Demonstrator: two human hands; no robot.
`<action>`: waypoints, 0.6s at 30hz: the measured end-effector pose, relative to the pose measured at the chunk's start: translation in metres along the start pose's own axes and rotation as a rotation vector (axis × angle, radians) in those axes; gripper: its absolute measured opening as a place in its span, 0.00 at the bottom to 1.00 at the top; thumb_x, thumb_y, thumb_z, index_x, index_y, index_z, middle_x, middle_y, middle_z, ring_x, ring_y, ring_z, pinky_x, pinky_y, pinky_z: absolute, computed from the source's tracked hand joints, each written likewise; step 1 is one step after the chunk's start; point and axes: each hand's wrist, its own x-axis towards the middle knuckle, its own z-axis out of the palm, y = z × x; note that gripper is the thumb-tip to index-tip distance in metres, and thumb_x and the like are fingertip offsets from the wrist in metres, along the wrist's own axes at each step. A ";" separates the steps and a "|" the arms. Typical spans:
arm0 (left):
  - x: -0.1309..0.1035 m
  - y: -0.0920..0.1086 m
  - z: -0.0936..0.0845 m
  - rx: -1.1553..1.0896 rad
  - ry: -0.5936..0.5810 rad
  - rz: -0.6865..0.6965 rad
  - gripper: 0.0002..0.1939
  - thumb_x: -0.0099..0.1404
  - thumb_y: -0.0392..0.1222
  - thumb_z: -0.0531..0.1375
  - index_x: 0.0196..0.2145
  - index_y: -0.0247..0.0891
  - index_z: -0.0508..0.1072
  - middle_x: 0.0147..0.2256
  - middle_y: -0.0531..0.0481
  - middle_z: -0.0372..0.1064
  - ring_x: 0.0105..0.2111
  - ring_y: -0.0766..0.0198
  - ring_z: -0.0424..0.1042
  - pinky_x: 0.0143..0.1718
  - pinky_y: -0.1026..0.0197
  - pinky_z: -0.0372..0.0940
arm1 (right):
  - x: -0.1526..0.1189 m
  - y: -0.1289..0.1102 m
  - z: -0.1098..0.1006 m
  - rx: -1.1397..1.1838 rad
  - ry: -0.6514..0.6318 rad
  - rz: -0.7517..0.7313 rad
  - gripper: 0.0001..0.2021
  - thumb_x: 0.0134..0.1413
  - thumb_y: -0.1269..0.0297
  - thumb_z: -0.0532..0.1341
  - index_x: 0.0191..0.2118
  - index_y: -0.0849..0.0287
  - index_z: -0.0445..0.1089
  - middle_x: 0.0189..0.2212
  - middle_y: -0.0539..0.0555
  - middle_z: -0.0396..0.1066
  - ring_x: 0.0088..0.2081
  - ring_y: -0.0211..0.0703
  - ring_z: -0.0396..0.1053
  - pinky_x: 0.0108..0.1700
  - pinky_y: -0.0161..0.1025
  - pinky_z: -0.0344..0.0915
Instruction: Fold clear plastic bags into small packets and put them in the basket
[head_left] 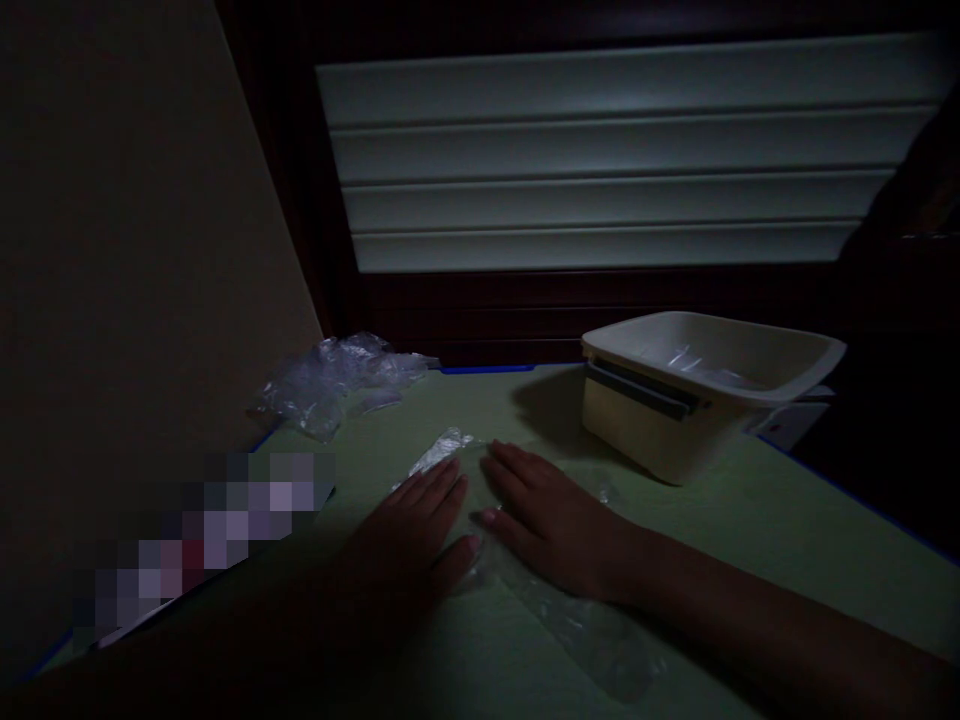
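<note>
Plastic sheet (570, 620) runs far-left to near-right under both flat, spread hands' fingers (442, 480).

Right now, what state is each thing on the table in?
left hand: flat, palm down on the plastic sheet
right hand: flat, palm down on the plastic sheet
plastic sheet: clear, spread on the table under both hands
plastic pile: crumpled, far left, untouched
white tub: upright, open top, apart from the hands

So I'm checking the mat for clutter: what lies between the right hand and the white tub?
In the head view, only bare green mat between the right hand and the white tub.
</note>
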 end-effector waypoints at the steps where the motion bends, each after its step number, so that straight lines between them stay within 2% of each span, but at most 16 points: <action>1: 0.000 0.000 -0.001 0.008 -0.021 0.005 0.27 0.67 0.49 0.46 0.57 0.26 0.56 0.58 0.31 0.51 0.58 0.47 0.52 0.54 0.42 0.57 | 0.000 0.003 0.000 -0.016 -0.050 0.019 0.31 0.61 0.51 0.43 0.60 0.73 0.51 0.61 0.69 0.44 0.62 0.56 0.41 0.60 0.54 0.44; 4: 0.000 -0.001 -0.003 0.016 -0.041 0.003 0.26 0.68 0.49 0.47 0.58 0.29 0.54 0.59 0.32 0.49 0.59 0.50 0.50 0.55 0.43 0.55 | -0.002 0.011 -0.006 -0.055 -0.154 0.085 0.34 0.60 0.47 0.40 0.62 0.71 0.47 0.62 0.68 0.41 0.62 0.57 0.38 0.60 0.56 0.42; 6: -0.001 -0.002 -0.001 0.016 -0.042 -0.014 0.26 0.68 0.49 0.47 0.58 0.31 0.54 0.59 0.34 0.49 0.59 0.51 0.49 0.56 0.44 0.54 | -0.003 0.015 -0.010 -0.099 -0.180 0.160 0.36 0.59 0.46 0.40 0.62 0.73 0.46 0.62 0.68 0.40 0.63 0.57 0.37 0.60 0.55 0.42; 12: 0.001 -0.002 0.000 0.025 -0.039 -0.042 0.26 0.69 0.48 0.44 0.58 0.29 0.54 0.59 0.35 0.50 0.59 0.52 0.50 0.57 0.44 0.53 | -0.004 0.017 -0.012 -0.273 -0.166 0.347 0.37 0.59 0.46 0.40 0.60 0.79 0.48 0.59 0.75 0.49 0.61 0.61 0.45 0.57 0.53 0.49; 15: 0.002 -0.002 -0.003 0.025 -0.056 -0.042 0.25 0.69 0.47 0.44 0.57 0.27 0.56 0.59 0.33 0.50 0.59 0.50 0.50 0.56 0.43 0.53 | -0.001 0.014 -0.011 -0.340 -0.082 0.388 0.34 0.60 0.49 0.43 0.57 0.79 0.56 0.54 0.75 0.57 0.56 0.63 0.55 0.54 0.53 0.53; 18: 0.002 0.000 -0.004 0.011 -0.028 -0.030 0.24 0.68 0.46 0.46 0.57 0.28 0.57 0.59 0.34 0.51 0.59 0.51 0.50 0.57 0.43 0.53 | 0.003 0.007 -0.016 -0.352 0.096 0.263 0.23 0.59 0.56 0.49 0.51 0.70 0.64 0.49 0.69 0.64 0.49 0.58 0.62 0.51 0.51 0.56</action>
